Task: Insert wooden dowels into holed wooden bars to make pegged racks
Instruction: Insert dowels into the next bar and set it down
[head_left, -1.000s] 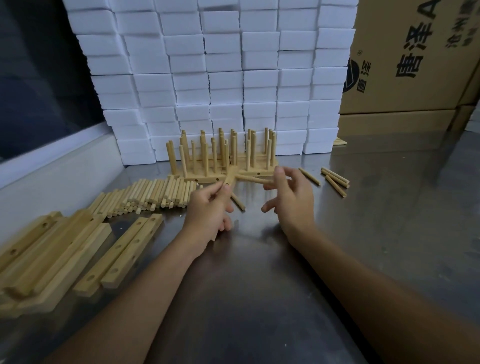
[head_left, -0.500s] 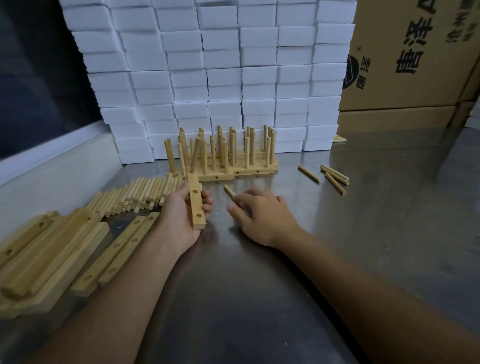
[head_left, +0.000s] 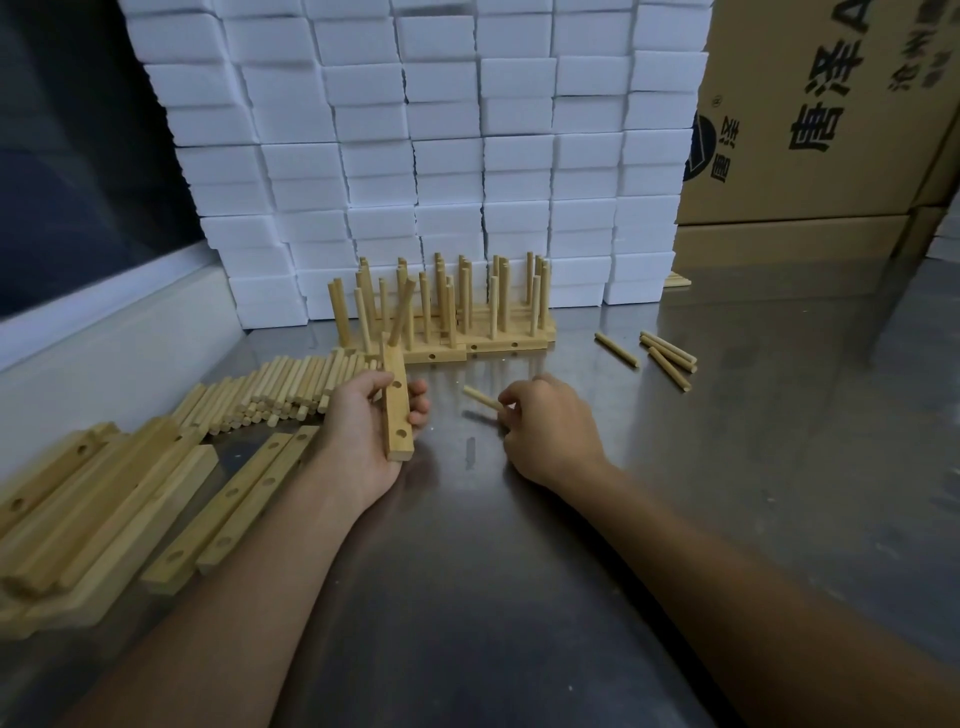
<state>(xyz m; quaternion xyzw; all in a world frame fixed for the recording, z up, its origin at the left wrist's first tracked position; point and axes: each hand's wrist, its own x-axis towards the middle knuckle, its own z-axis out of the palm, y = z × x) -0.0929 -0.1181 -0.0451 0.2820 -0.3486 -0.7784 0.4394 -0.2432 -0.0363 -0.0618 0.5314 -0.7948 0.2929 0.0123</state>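
Note:
My left hand (head_left: 363, 431) grips a holed wooden bar (head_left: 397, 415) held roughly lengthwise away from me, with one dowel (head_left: 402, 312) standing in its far end. My right hand (head_left: 545, 428) rests on the steel table and pinches a loose dowel (head_left: 480, 399) lying there. Finished pegged racks (head_left: 452, 317) stand in rows behind both hands. A row of loose dowels (head_left: 280, 387) lies left of my left hand. Empty holed bars (head_left: 228, 499) lie at the left.
The steel table (head_left: 727, 467) carries several spare dowels (head_left: 660, 356) at the right. A wall of white foam blocks (head_left: 441, 156) stands behind the racks. Cardboard boxes (head_left: 831, 130) stand at the back right. A stack of wooden bars (head_left: 88, 509) fills the near left.
My left hand has drawn the bar with one dowel back from the racks toward me. My right hand has dropped to the table and closed its fingers on a loose dowel.

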